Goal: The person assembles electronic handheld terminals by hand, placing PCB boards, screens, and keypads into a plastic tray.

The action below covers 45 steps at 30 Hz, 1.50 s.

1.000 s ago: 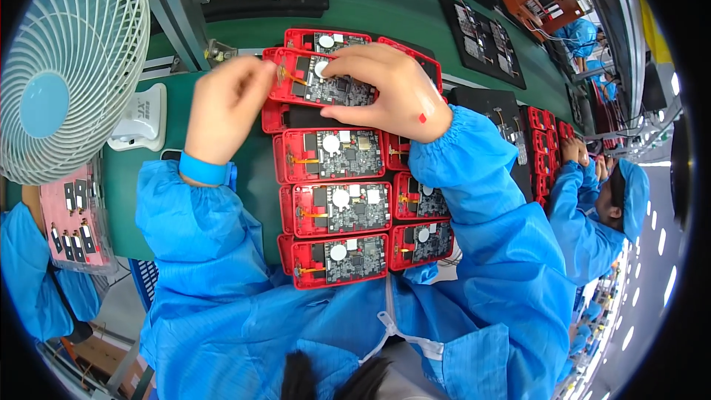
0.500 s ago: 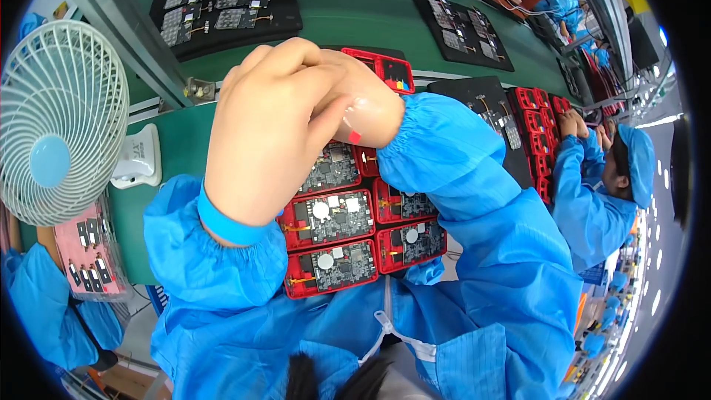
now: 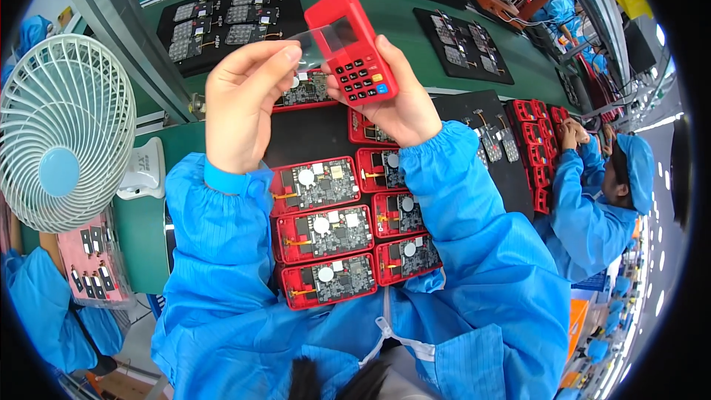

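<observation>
The red device (image 3: 361, 43) is up in the air above the table (image 3: 400, 0), to the right of the left grip (image 3: 248, 96) and slightly beyond it; its long axis slants from upper left to lower right, with the keypad (image 3: 361, 78) end nearer the wearer and the keypad side facing up; the right grip (image 3: 404, 107) is the nearer one, closed round that lower end with the thumb along the right edge and the fingers at the left side and beneath; the left grip is pressed together, thumb and forefinger pinching the edge of a clear film (image 3: 317, 43); the film stretches rightward from those fingertips to overlap the device's window, though whether it is stuck there I cannot tell.

Counted: one red device, one film; eight open red housings (image 3: 289, 224) in two columns of four, each showing a circuit board (image 3: 344, 224), the farthest left one partly behind the left grip; one bare patch of black mat (image 3: 296, 137) in the left column; six keypad boards (image 3: 241, 15) on the black tray (image 3: 289, 22) at the far left; one white fan (image 3: 59, 170) beside the left sleeve.
</observation>
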Motion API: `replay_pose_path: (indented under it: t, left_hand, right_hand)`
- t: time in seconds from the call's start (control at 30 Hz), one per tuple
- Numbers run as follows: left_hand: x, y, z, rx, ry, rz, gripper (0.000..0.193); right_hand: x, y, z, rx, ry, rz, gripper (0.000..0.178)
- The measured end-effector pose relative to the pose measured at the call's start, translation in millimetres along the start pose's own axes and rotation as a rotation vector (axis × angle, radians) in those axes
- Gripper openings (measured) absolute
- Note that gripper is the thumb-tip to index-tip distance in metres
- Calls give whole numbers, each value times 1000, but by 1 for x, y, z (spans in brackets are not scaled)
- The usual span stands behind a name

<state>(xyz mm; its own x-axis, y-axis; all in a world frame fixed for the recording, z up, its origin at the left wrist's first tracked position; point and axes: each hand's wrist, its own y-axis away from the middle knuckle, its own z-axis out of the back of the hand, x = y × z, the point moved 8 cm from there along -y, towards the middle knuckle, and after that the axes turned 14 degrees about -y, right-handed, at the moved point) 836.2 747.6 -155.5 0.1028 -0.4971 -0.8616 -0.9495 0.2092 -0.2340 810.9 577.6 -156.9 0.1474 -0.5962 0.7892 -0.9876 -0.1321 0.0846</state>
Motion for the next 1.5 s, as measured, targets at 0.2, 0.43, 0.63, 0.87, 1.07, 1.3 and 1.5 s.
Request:
replay_pose_path:
  t: [0.2, 0.43, 0.63, 0.87, 1.07, 1.3, 1.5]
  left_hand:
    - [16, -3, -11, 23, 72, 38, 17]
    - [17, -4, -7, 21, 87, 17, 17]
    - [15, -1, -6, -34, -16, -22, 18]
    - [5, -2, -6, -83, -147, -69, 34]
    - [-19, -2, 16, -164, -203, -220, 47]
    - [-52, -15, 39, -99, -129, -347, 27]
    - [-8, -23, 30, -210, -397, -119, 32]
  right_hand:
    - [-5, 8, -11, 60, -138, -53, 53]
    - [-10, 10, -14, 75, -111, -62, 53]
    - [-10, 12, -16, 73, -87, -38, 51]
    - [-7, 11, -23, 75, -20, 17, 49]
    - [6, 14, -28, 190, 297, 157, 28]
    - [-32, 31, -33, 690, 1547, 517, 37]
    - [47, 55, 14, 324, 1571, 579, 40]
